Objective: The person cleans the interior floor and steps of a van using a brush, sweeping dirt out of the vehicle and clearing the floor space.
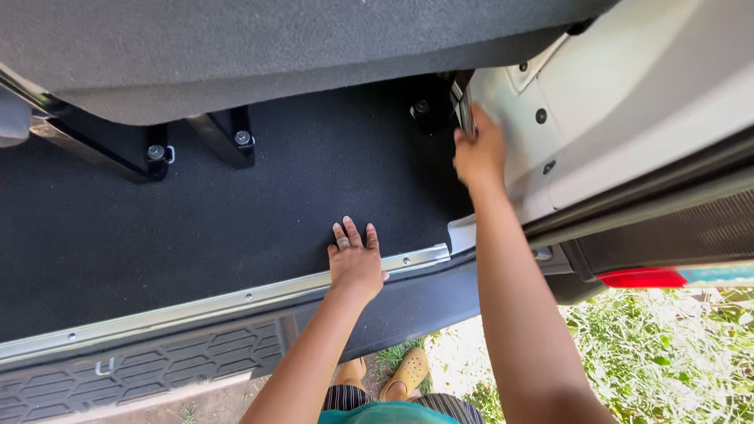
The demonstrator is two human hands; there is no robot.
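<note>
Left hand [355,263] lies flat, fingers spread, on the black carpet [196,228]; right hand [477,153] grips one metal buckle [463,106], two seat-leg bolts [156,151] showing

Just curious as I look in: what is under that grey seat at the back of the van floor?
Under the grey seat, black brackets bolt it to the black carpet. The right hand reaches beside it, touching a metal part. Deeper under the seat is hidden.

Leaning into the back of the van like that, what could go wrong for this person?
The left hand presses flat beside the metal sill strip; it might slip off that edge. The right hand reaches into the narrow gap by the seat bracket, where fingers could get pinched or scraped.
</note>
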